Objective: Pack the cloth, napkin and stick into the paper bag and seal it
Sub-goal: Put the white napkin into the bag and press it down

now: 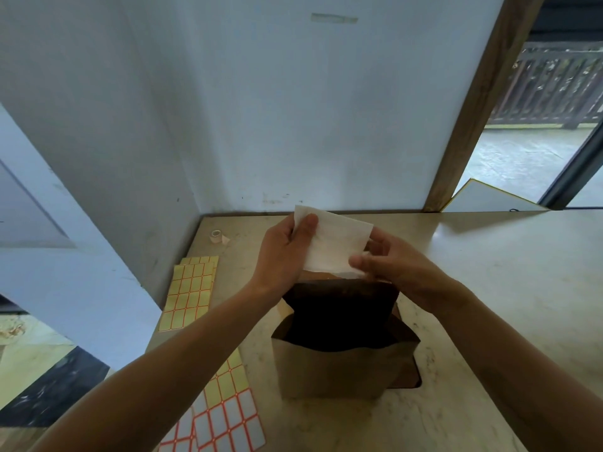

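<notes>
White napkin [331, 244], folded flat and rectangular, is held up at frame centre, just above the open mouth of the bag [342, 363]. Its upper left corner is pinched by the left hand [284, 252], thumb on the front; its right edge is gripped by the curled fingers of the right hand [391, 265]. Brown paper bag is stood upright on the counter [489, 272], interior dark. Yellow label sheets [192, 291] lie at left, white ones [228, 425] at lower left, a tape roll [216, 237] further back.
</notes>
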Motion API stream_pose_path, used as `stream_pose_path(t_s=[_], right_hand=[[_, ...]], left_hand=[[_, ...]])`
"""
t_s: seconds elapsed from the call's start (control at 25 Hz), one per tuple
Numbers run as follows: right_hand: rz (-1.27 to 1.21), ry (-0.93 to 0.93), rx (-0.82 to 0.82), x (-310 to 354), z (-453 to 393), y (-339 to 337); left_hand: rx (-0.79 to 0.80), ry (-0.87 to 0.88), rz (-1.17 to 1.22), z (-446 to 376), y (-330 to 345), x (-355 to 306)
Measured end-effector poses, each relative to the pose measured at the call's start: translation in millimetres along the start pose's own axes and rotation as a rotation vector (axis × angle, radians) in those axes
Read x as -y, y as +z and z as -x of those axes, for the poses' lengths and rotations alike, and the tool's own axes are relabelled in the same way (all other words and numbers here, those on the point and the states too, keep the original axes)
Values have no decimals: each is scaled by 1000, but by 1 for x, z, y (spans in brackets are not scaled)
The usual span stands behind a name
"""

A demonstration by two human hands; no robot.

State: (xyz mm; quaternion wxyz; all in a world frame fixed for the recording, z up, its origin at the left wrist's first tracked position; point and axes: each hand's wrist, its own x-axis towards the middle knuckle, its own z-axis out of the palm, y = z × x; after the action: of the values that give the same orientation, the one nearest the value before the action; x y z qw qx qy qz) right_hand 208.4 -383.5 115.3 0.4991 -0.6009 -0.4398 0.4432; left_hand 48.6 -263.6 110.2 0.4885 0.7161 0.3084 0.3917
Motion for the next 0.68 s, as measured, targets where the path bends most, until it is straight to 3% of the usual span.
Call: stream_pose_path(t_s=[0.12, 0.2, 0.48, 0.68], right_hand=[[-294, -18, -148, 1, -6, 13], [-365, -40, -218, 1, -8, 22], [-84, -153, -375, -4, -5, 24], [96, -119, -193, 3, -3, 1]], left_hand=[[28, -10, 37, 2, 7, 0], [24, -11, 46, 4, 10, 2], [-39, -16, -26, 7, 8, 15], [22, 64, -114, 5, 3, 14]])
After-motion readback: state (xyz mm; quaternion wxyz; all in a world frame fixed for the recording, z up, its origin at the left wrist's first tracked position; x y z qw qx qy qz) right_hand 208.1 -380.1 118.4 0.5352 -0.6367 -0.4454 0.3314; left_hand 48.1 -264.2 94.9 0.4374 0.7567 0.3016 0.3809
